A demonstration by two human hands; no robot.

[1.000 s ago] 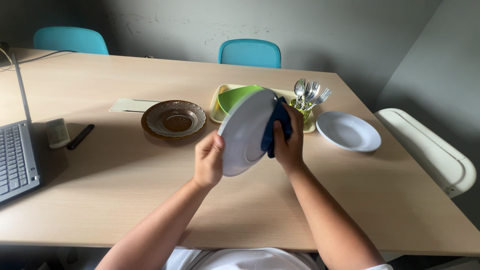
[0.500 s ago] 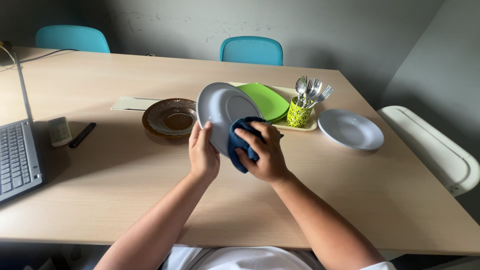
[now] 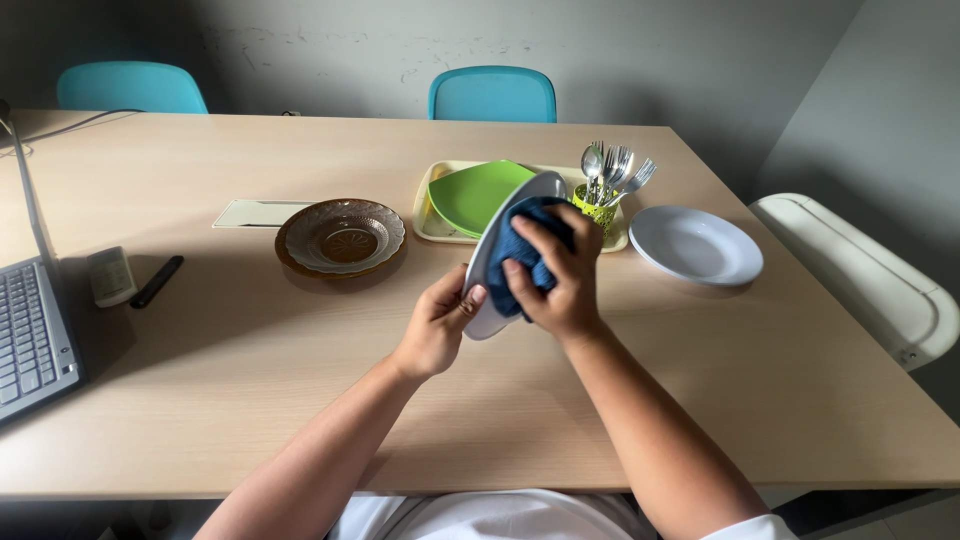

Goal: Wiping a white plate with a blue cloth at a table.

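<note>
Left hand (image 3: 436,330) gripped the lower rim of a smooth, round white plate (image 3: 487,262), fingers curled round the edge, thumb on the near face. The plate was held tilted on edge above the worktop (image 3: 250,330), clear of the surface, in front of the tray. Right hand (image 3: 556,275) was closed over a dark blue cloth (image 3: 522,255) (soft, nubby weave, bunched into folds), pressing it flat against the plate's upper face, fingers spread across the fabric. The worktop was pale wood-grain laminate with a matte finish. Behind the plate lay a cream rectangular tray (image 3: 430,222) carrying a glossy lime-green plate (image 3: 470,192) and a small yellow-green patterned cup (image 3: 598,208) packed with upright metal forks and spoons (image 3: 610,165). To the right of the tray, a second white dish (image 3: 695,245), shallow with a broad rim, sat flat on the worktop. To the left, a round amber glass bowl (image 3: 342,236) with a pressed, ribbed pattern. Farther left: a slim black pen-like object (image 3: 158,281), a small pale rectangular device (image 3: 110,275) and the corner of a grey laptop (image 3: 35,335). Two teal moulded chairs (image 3: 492,94) stood at the far edge.
</note>
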